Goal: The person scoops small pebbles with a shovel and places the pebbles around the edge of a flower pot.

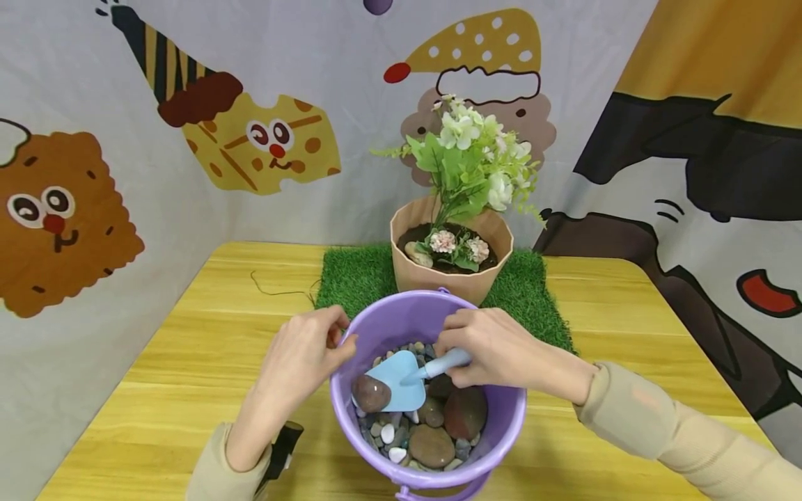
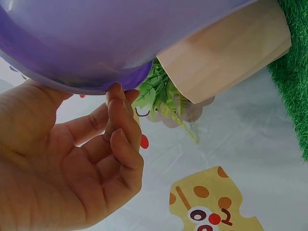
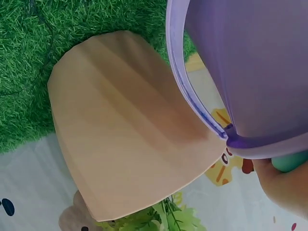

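A purple bucket (image 1: 339, 390) stands on the table with small pebbles (image 1: 376, 435) and several large smooth stones (image 1: 432, 445) inside. My left hand (image 1: 307, 348) pinches its left rim, thumb over the inner side and fingers outside; the left wrist view shows this hand (image 2: 91, 159) from below, close under the bucket wall (image 2: 106, 38). With my right hand (image 1: 495, 344) I grip the handle of a light blue toy shovel (image 1: 401, 379) inside the bucket. One brown stone (image 1: 372, 394) lies at the shovel blade's left end. The right wrist view mostly hides that hand (image 3: 284, 185) behind the bucket.
Behind the bucket, a peach planter (image 1: 438, 280) with white flowers (image 1: 464, 132) and soil sits on a green grass mat (image 1: 354, 275). A thin dark wire (image 1: 282, 292) lies on the wooden table (image 1: 188, 376). The bucket's handle (image 1: 447, 494) hangs at its near side.
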The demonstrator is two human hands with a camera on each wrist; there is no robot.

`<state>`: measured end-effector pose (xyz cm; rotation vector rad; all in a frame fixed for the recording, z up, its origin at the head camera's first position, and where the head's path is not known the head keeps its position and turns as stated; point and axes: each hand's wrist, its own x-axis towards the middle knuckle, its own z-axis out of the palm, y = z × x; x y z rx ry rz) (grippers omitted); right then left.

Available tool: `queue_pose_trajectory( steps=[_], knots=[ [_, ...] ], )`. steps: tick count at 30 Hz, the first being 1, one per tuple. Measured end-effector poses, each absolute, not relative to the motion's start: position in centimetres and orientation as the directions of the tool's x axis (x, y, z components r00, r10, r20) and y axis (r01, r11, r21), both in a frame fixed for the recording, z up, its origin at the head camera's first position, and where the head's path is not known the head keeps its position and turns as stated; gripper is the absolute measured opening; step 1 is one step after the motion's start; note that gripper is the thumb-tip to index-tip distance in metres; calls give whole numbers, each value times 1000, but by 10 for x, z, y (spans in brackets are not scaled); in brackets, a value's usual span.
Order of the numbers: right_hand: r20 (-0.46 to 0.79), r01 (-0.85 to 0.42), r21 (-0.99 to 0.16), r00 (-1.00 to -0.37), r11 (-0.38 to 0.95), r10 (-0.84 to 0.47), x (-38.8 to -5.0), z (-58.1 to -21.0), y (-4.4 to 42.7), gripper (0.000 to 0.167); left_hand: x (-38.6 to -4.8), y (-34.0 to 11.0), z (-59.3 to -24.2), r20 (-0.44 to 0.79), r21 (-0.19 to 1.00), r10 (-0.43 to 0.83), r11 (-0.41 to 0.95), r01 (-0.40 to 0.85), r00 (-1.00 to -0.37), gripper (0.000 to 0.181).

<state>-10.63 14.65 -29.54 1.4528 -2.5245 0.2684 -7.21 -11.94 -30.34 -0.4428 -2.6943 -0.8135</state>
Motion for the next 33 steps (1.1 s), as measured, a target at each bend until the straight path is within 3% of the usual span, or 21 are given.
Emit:
queue_pose_trajectory(
  steps=[15,33],
  knots=[
    [284,-838,-86,-539,539,-793,-104,-289,157,19,-73,-119,-303,339,496,197,793,353,-920,9],
    [390,-832,-76,-532,550,-751,-104,-277,176,21,-73,-119,-304,297,511,180,800,315,-938,12]
  ],
)
